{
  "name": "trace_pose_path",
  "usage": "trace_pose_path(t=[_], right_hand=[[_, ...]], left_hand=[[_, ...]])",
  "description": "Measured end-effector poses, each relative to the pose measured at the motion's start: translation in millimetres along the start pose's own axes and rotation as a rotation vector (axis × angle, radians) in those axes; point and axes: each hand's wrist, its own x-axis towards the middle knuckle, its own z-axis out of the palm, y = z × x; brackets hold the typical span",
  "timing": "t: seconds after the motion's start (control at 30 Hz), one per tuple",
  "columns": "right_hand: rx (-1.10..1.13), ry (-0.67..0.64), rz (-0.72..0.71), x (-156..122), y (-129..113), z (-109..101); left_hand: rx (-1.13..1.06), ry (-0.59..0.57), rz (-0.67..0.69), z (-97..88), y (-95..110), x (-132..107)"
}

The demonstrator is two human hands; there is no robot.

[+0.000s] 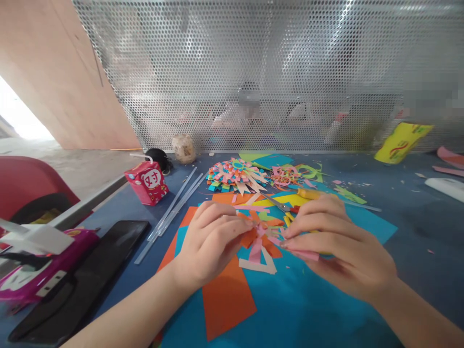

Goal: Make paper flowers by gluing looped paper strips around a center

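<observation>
My left hand [213, 241] is closed, thumb and fingers pinching the left side of a small paper flower [259, 237] made of orange and pink strips. My right hand [337, 241] pinches a pink paper strip [303, 254] at the flower's right side. The fingertips hide part of where the strip and flower meet. Just below lies a folded white paper strip [258, 266]. Behind the hands rest scissors [279, 204] and a yellow-handled tool [308, 194], partly covered by my right hand. Underneath are sheets of blue paper [300, 309] and orange paper [229, 302].
Farther back sit a multicoloured fringed paper flower [235, 174] and a heap of paper shreds [286, 176]. To the left are clear sticks [170, 217], a red drink carton [148, 183], a black phone [83, 275] and a purple power strip [43, 270]. A yellow packet [400, 142] leans against perforated metal [268, 58].
</observation>
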Motion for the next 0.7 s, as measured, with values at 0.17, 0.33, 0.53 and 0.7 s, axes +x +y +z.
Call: trace_pose_path(t=[0.17, 0.33, 0.53, 0.7], right_hand=[[-0.068, 0.0, -0.009, -1.4, -1.2, -1.3], [-0.078, -0.052, -0.034, -2.0, 1.1, -1.7], [-0.073, -0.018, 0.001, -1.8, -3.8, 0.3], [-0.054, 0.011, 0.019, -1.4, -4.0, 1.1]], left_hand=[[0.027, 0.023, 0.045, -4.2, 1.9, 3.6], [0.094, 0.022, 0.104, -4.5, 2.6, 2.8], [0.111, 0.019, 0.099, -4.3, 3.2, 1.9], [0.126, 0.004, 0.097, -2.8, 3.0, 1.5]])
